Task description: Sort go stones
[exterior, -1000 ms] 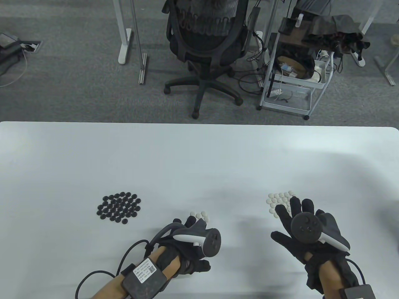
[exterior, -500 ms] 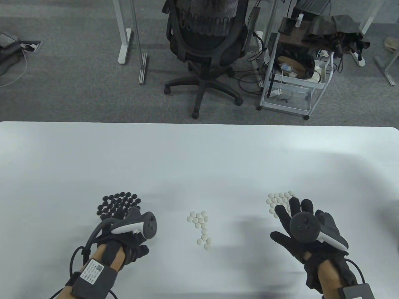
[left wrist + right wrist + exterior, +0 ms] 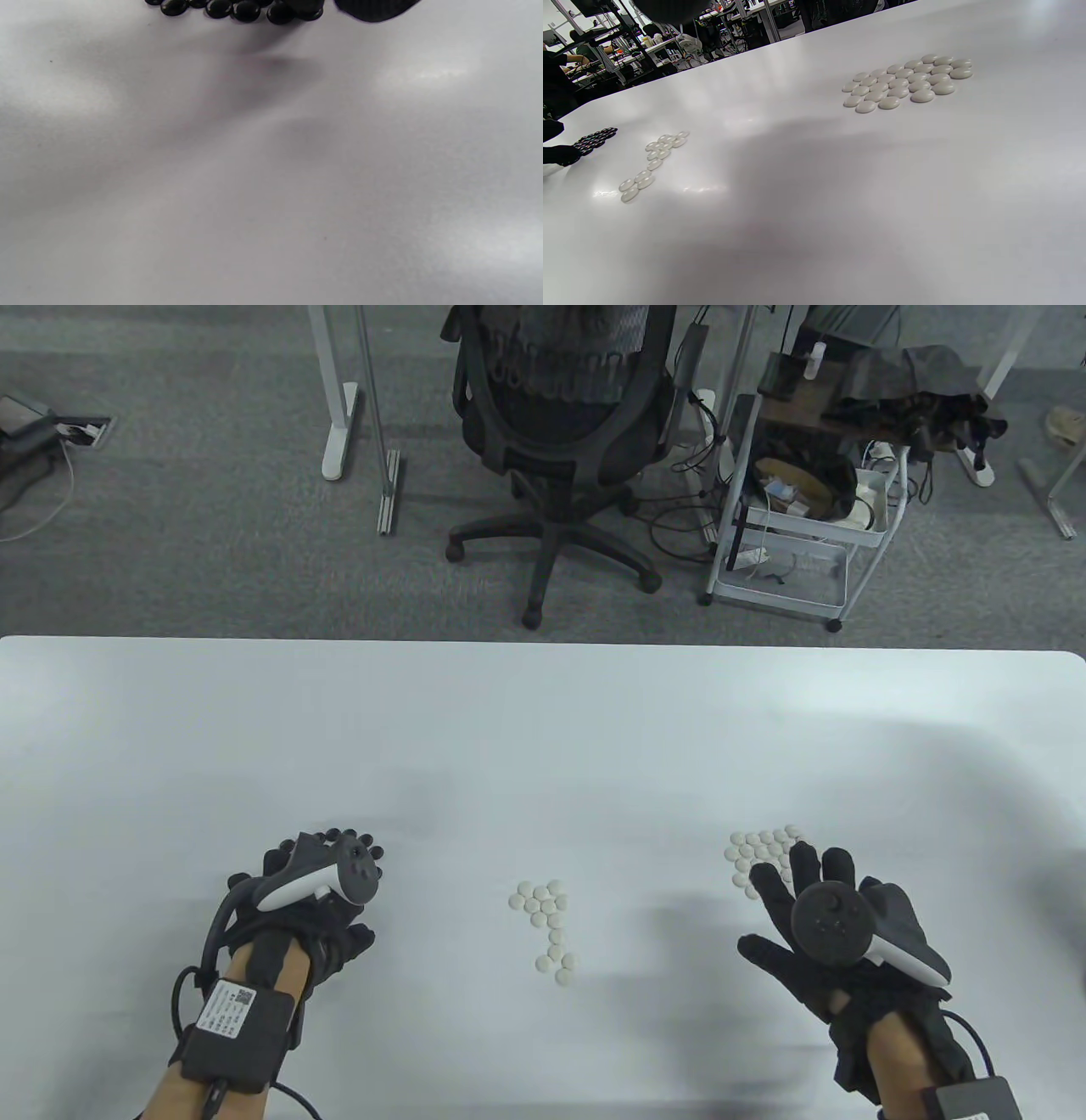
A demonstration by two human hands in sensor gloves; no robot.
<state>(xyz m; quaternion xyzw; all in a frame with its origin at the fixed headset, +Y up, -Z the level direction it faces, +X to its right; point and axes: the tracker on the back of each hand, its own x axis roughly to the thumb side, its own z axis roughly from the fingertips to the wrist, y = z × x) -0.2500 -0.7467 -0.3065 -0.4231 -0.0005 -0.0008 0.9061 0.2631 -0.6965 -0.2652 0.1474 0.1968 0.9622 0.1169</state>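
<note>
- White desk; three groups of Go stones lie on its near half.
- Black stones: cluster at near left, mostly covered by the left hand in the table view; a few show past its fingertips. In the left wrist view a row of them sits at the top edge, a dark fingertip beside them.
- Left hand: over the black cluster, palm down. Cannot tell whether its fingers grasp a stone or merely rest there.
- Loose white stones: small clump with a short tail running toward the near edge, centre of the desk, well apart from both hands.
- White stone pile: tight patch at near right, stones touching one another.
- Right hand: released, fingers spread and straight, holding nothing, its fingertips at the near edge of the white pile.
- Beyond the desk: black office chair, white wire cart.
</note>
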